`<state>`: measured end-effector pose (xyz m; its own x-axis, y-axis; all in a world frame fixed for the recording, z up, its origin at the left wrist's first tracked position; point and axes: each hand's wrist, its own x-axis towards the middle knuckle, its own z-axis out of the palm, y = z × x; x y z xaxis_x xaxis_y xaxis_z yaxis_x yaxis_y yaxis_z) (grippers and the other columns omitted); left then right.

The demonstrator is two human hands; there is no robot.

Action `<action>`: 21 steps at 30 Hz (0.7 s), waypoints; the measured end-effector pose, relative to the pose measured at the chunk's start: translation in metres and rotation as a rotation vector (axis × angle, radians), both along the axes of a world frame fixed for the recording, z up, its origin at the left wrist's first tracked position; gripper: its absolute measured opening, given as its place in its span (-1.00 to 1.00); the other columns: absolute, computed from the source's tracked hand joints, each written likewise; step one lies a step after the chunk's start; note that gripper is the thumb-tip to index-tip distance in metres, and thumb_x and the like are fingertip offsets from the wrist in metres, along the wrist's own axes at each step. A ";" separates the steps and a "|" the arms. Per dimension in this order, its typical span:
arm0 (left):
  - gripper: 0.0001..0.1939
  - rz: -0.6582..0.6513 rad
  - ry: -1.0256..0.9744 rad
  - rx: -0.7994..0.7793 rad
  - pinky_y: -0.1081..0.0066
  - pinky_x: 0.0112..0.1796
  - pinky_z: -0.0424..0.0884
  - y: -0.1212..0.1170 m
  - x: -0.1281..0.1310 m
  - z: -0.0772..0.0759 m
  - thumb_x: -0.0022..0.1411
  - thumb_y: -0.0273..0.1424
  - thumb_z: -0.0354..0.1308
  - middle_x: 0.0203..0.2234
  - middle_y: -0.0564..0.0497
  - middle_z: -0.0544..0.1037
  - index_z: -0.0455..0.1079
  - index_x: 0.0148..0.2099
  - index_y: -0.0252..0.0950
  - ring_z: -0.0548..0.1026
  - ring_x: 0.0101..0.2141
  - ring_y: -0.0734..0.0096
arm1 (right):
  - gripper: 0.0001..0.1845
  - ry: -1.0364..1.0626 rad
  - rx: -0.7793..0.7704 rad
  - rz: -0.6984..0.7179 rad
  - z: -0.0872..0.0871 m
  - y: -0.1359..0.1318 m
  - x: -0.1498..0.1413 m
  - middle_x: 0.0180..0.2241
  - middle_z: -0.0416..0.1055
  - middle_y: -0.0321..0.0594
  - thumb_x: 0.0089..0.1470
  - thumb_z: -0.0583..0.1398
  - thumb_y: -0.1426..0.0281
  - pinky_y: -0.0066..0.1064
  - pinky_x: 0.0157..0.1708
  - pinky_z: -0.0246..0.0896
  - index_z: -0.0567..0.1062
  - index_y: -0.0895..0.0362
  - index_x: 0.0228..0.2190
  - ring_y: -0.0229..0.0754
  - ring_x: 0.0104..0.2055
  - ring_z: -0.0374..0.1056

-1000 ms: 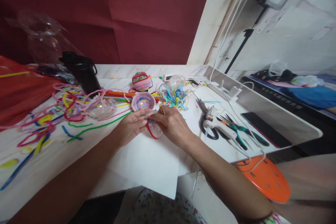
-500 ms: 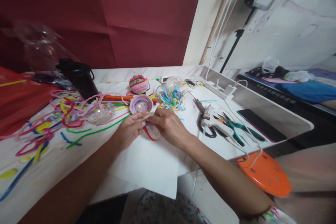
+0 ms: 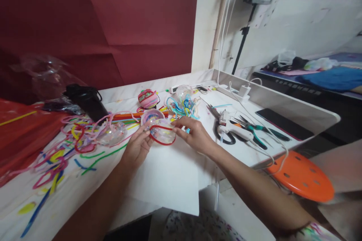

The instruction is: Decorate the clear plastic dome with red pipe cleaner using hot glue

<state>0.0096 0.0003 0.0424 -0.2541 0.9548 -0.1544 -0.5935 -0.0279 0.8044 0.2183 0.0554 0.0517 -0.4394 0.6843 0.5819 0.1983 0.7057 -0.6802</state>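
Note:
Between my hands is a clear plastic ball half [image 3: 164, 136] with a red pipe cleaner [image 3: 161, 143] running round its rim. My left hand [image 3: 139, 144] pinches the near-left edge of it. On the opposite edge, my right hand [image 3: 192, 132] grips with thumb and fingertips. Just behind sits a pale purple bowl-like piece [image 3: 151, 116], partly covered by the clear half. Beyond it stands a pink and red yarn-like ball [image 3: 148, 99]. A bundle of blue and cream pipe cleaners [image 3: 185, 107] lies behind my right hand. White paper [image 3: 172, 180] is spread below.
Loose coloured pipe cleaners [image 3: 60, 158] and another clear ball [image 3: 111, 134] cover the left side, near a black bottle [image 3: 86, 101]. To the right lie scissors [image 3: 216, 120], a glue gun [image 3: 233, 128], pliers [image 3: 254, 131] and a phone [image 3: 283, 123]. An orange stool [image 3: 302, 177] stands beyond the table edge.
My hands have moved apart, and the clear half with its red rim is now turned so that its opening shows. My right hand has shifted to its right edge. The view has turned slightly.

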 end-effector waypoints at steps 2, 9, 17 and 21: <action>-0.48 0.049 -0.046 -0.019 0.61 -0.24 0.56 0.001 0.000 0.002 0.21 -0.75 0.06 -0.34 0.04 0.69 0.44 0.15 -0.28 0.62 -0.38 0.55 | -0.85 0.064 -0.090 -0.005 0.000 0.004 0.001 -0.29 0.58 -0.16 0.15 0.23 0.38 -0.34 -0.30 0.29 0.61 0.12 -0.26 -0.15 -0.28 0.46; -0.42 0.115 -0.057 -0.001 0.66 -0.24 0.56 0.005 -0.002 0.011 0.26 -0.76 -0.05 -0.31 0.01 0.71 0.40 0.23 -0.28 0.66 -0.36 0.52 | -0.89 0.370 -0.438 0.033 0.012 0.023 0.002 -0.41 0.55 -0.26 0.04 0.28 0.35 -0.35 -0.28 0.31 0.59 0.14 -0.39 -0.20 -0.37 0.43; -0.42 0.139 -0.082 -0.002 0.65 -0.32 0.58 0.004 0.005 0.020 0.33 -0.76 -0.18 -0.23 -0.11 0.71 0.33 0.29 -0.36 0.67 -0.39 0.49 | -0.91 0.091 0.081 0.091 0.020 0.014 -0.011 -0.26 0.52 -0.12 0.11 0.29 0.57 -0.31 -0.13 0.31 0.59 0.21 -0.31 -0.15 -0.21 0.44; -0.44 0.151 -0.109 -0.018 0.64 -0.35 0.58 0.006 0.006 0.018 0.34 -0.75 -0.20 -0.22 -0.16 0.71 0.32 0.28 -0.43 0.67 -0.40 0.47 | -0.89 -0.066 0.222 0.090 0.022 0.014 -0.017 -0.26 0.48 -0.09 0.14 0.27 0.60 -0.30 -0.11 0.28 0.57 0.23 -0.27 -0.09 -0.16 0.41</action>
<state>0.0153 0.0059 0.0606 -0.3753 0.9038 -0.2055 -0.6676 -0.1097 0.7364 0.2017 0.0690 0.0733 -0.5349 0.4997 0.6813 0.1673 0.8531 -0.4943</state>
